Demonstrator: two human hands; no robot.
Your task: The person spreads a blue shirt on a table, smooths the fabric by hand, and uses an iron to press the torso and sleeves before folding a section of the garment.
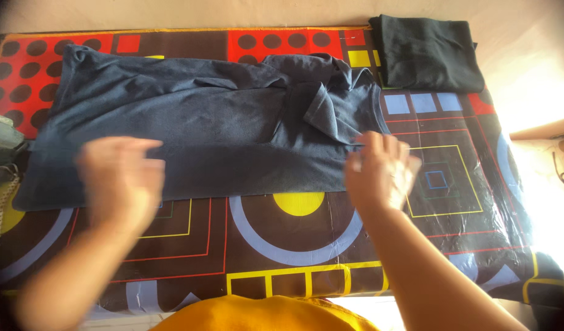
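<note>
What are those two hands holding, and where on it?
Cannot be told: the blurred left hand and right hand sit at the near edge of the dark blue shirt.

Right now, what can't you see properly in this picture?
Head view only:
- Left hand and right hand: motion blur, so their grip on the dark blue shirt can't be judged.
- Shirt's near edge: partly covered by both hands.
- Folded black cloth: folded, so its kind is unclear.
- Patterned table cover: right side washed out by glare.

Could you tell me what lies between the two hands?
In the head view, the lower edge of the dark blue T-shirt spans between the left hand and right hand.
</note>
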